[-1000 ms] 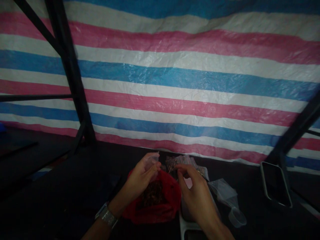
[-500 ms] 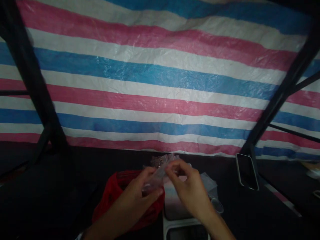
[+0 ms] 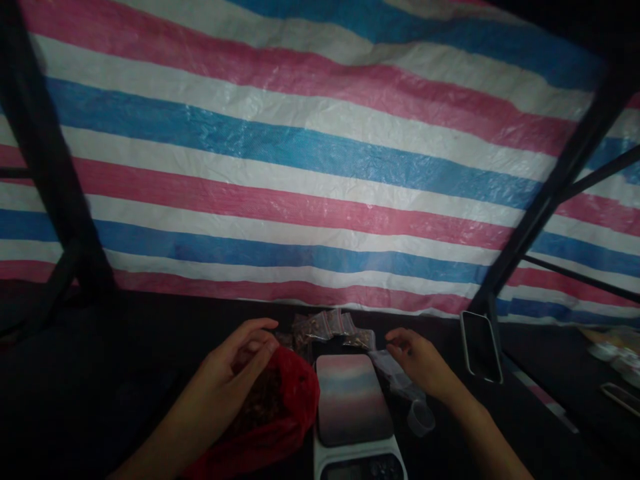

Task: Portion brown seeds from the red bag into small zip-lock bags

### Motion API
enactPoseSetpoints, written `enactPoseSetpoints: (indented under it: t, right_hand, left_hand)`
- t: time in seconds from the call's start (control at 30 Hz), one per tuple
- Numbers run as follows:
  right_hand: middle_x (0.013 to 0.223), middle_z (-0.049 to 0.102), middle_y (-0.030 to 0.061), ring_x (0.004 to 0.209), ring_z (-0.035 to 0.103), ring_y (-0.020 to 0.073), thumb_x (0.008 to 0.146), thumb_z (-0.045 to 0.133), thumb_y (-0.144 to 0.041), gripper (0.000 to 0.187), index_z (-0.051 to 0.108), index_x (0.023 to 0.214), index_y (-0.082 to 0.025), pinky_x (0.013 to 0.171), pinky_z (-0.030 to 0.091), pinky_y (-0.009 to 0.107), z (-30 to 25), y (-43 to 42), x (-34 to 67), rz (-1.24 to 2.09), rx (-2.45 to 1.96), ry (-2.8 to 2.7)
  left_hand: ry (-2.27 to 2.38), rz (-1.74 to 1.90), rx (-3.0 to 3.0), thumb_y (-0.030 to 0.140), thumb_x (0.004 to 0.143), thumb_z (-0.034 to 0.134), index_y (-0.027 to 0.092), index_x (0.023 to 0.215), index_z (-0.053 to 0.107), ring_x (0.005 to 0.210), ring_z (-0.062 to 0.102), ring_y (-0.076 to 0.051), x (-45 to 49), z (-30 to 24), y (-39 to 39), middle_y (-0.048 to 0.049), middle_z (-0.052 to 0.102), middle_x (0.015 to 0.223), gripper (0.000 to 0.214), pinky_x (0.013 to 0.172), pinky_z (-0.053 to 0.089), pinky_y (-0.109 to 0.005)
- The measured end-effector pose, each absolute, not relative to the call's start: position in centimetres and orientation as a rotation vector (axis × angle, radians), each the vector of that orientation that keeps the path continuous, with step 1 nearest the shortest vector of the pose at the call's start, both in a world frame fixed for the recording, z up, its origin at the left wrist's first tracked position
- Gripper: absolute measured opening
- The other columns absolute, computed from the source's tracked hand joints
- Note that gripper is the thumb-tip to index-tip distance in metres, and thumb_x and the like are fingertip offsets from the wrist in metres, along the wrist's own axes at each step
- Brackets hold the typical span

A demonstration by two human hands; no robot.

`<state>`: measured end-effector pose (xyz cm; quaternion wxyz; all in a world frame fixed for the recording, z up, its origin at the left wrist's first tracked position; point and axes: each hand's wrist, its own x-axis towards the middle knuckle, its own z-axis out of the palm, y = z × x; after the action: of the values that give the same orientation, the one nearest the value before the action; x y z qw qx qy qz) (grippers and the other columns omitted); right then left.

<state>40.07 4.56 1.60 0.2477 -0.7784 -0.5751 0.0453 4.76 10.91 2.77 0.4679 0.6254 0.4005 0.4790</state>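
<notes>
My left hand hovers over a red plastic bag full of small brown bits. Its fingers are loosely bent, thumb apart from the index, and nothing shows in them. Over some empty clear zip bags is my right hand, fingers half curled and apart, with no object visible in it. Left of its fingertips lies a filled small zip bag. Between my hands stands a digital scale with a bare, shiny plate.
Several filled zip bags lie behind the scale. A small clear cup is to its right. Farther right, a phone leans by a dark metal post. A striped plastic sheet hangs behind the black table.
Both hands were together over the scale with a clear zip bag; they have let it go and moved apart. A filled bag now shows behind the scale. The view has shifted slightly.
</notes>
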Motion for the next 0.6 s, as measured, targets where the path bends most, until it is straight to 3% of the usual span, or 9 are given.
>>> enactPoseSetpoints:
  t: [0.13, 0.3, 0.43, 0.5, 0.6]
  right_hand:
    - [0.099, 0.079, 0.0087, 0.096, 0.075, 0.0247, 0.082, 0.067, -0.008, 0.020, 0.079, 0.092, -0.021, 0.082, 0.050, 0.030, 1.0, 4.0, 40.3, 0.207, -2.234, -1.647]
    - [0.106, 0.078, 0.0120, 0.102, 0.074, 0.0248, 0.087, 0.063, -0.003, 0.025, 0.079, 0.098, -0.019, 0.087, 0.050, 0.031, 1.4, 3.9, 40.4, 0.226, -2.307, -1.657]
    - [0.121, 0.073, 0.0103, 0.113, 0.070, 0.0239, 0.103, 0.062, -0.021, 0.017, 0.073, 0.116, -0.019, 0.101, 0.053, 0.041, 2.2, 6.4, 38.8, 0.229, -2.300, -1.609]
    - [0.127, 0.071, 0.0087, 0.111, 0.070, 0.0248, 0.103, 0.067, -0.036, 0.027, 0.069, 0.124, -0.019, 0.097, 0.058, 0.047, 1.9, 8.0, 37.8, 0.289, -2.313, -1.545]
    - [0.132, 0.068, 0.0091, 0.111, 0.071, 0.0257, 0.101, 0.071, -0.039, 0.037, 0.065, 0.132, -0.020, 0.093, 0.061, 0.047, 0.8, 9.8, 36.7, 0.379, -2.260, -1.434]
  left_hand:
    - [1.015, 1.181, 1.557, 0.058, 0.080, 0.074, 0.024, 0.111, 0.069, 0.080, 0.073, -0.020, 4.4, 2.7, 10.9, -0.0015, 0.075, 0.085, 0.046, 0.074, 0.059, -0.028]
    - [1.045, 1.165, 1.637, 0.058, 0.083, 0.068, 0.025, 0.110, 0.071, 0.078, 0.072, -0.021, 4.1, 2.9, 10.9, -0.0017, 0.075, 0.084, 0.043, 0.071, 0.058, -0.028]
    - [1.074, 1.165, 1.735, 0.056, 0.089, 0.061, 0.026, 0.111, 0.072, 0.080, 0.073, -0.022, 4.1, 3.1, 10.8, -0.0009, 0.075, 0.083, 0.039, 0.074, 0.057, -0.029]
    - [1.104, 1.113, 1.814, 0.056, 0.093, 0.057, 0.027, 0.114, 0.073, 0.081, 0.073, -0.022, 4.1, 3.1, 10.7, -0.0005, 0.076, 0.083, 0.039, 0.076, 0.055, -0.030]
    - [1.144, 1.032, 1.902, 0.052, 0.097, 0.054, 0.030, 0.116, 0.073, 0.096, 0.075, -0.025, 4.0, 2.9, 10.7, -0.0019, 0.081, 0.101, 0.035, 0.088, 0.053, -0.033]
